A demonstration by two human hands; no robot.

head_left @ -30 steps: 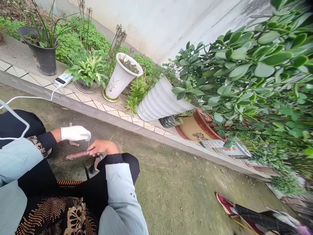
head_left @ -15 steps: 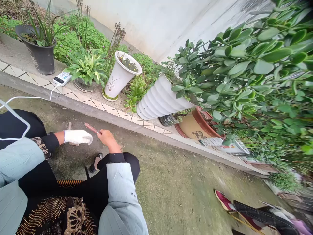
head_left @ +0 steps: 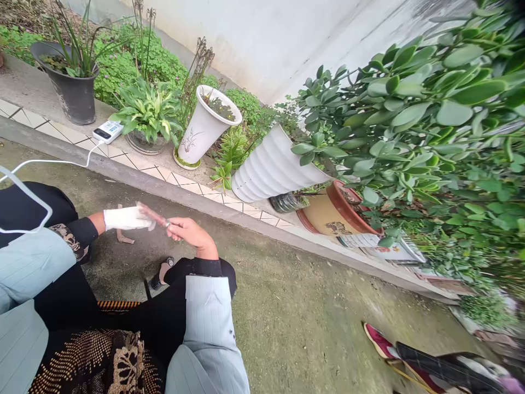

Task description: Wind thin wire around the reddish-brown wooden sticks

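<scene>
My left hand wears a white glove and is held low over the concrete ground, fingers together, touching one end of a thin reddish-brown stick. My bare right hand pinches the other end of that stick between thumb and fingers. The stick is blurred. A small brown scrap lies on the ground just below my left hand. A dark tool with a round end rests on the ground by my right knee.
A tiled ledge carries a black pot, a leafy plant, white pots, a terracotta pot and a white power bank with its cable. Another person's red shoe is at lower right.
My right hand swung the stick up from lying across my lap to pointing up and left, then moved slightly right. My gloved left hand rose a little and now meets the stick's end.
</scene>
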